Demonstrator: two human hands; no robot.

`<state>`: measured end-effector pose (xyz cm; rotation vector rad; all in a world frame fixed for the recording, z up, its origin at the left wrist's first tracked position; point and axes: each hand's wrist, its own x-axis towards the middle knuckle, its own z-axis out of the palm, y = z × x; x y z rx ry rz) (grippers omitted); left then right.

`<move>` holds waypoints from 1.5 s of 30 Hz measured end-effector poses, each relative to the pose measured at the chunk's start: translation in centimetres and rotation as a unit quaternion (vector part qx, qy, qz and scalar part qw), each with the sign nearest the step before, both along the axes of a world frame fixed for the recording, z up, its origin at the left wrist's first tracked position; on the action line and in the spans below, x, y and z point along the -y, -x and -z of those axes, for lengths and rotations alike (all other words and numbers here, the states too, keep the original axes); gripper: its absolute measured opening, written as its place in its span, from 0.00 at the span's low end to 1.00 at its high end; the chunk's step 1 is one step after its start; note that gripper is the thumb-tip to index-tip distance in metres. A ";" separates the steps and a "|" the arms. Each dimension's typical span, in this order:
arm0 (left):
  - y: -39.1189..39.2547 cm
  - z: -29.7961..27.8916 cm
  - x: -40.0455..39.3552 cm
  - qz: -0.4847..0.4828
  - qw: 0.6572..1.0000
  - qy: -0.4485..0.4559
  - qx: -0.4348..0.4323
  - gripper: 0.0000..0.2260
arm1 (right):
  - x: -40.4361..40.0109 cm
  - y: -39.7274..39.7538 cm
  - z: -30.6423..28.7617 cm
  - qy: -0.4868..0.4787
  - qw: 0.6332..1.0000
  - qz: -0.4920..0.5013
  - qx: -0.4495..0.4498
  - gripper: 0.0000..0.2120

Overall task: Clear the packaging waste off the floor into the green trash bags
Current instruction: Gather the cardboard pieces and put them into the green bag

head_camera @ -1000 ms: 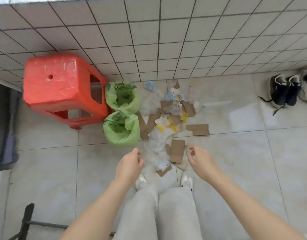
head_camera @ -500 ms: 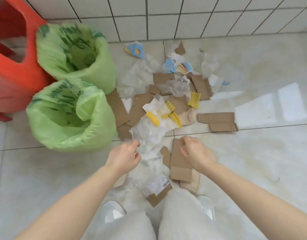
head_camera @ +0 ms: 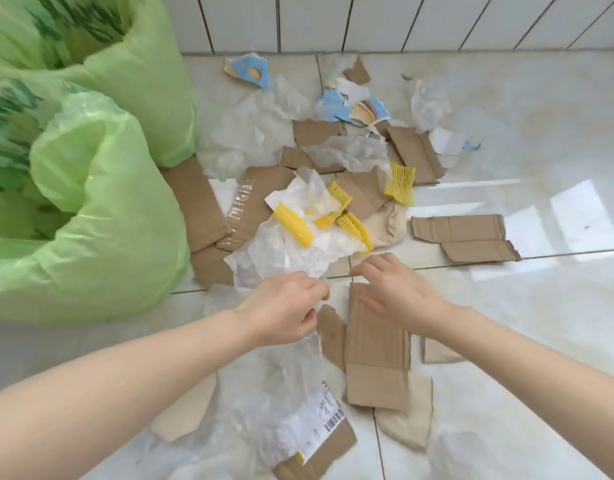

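At six o'clock, nearest the camera, a torn cardboard piece with a barcode label (head_camera: 324, 441) lies under crumpled clear plastic film (head_camera: 281, 386). Just above it the left hand (head_camera: 284, 308) has its fingers curled, pinching the film at the edge of a white paper wrap (head_camera: 298, 251). The right hand (head_camera: 395, 289), at about one o'clock from the left and just beside it, is loosely open with fingers bent downward; its palm rests on the top end of a folded cardboard strip (head_camera: 378, 355), and whether the fingertips grip anything cannot be told. Beyond the hands, toward twelve o'clock, yellow foam net sleeves (head_camera: 295, 225) sit in the white paper, with another yellow net (head_camera: 400, 183) further back. A ragged cardboard panel (head_camera: 465, 237) lies at two o'clock on the tiled floor (head_camera: 541, 323). Blue printed wrapper scraps (head_camera: 350, 110) lie farthest, near the wall. At nine to ten o'clock stand two green trash bags, the near one (head_camera: 90, 237) and the far one (head_camera: 125, 64), mouths open, touching each other, with flat cardboard (head_camera: 194, 202) against their bases
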<state>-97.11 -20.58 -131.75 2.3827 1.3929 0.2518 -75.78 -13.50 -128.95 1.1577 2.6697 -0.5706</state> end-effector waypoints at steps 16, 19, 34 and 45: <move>-5.7 1.0 2.1 0.055 0.984 0.068 -0.155 0.18 | 4.1 -4.4 0.2 -0.016 0.971 -0.106 0.215 0.48; -5.9 1.2 1.9 0.072 0.976 0.068 -0.195 0.19 | 3.6 -5.0 0.7 -0.007 0.972 -0.068 0.223 0.50; -6.7 0.5 -1.4 -0.064 0.981 0.163 -0.079 0.07 | 0.4 -6.4 -0.1 -0.183 0.972 0.049 0.138 0.31; -3.3 -4.5 3.2 -0.311 0.920 0.206 0.118 0.05 | 3.8 -7.2 -5.5 -0.011 0.937 0.350 -0.008 0.17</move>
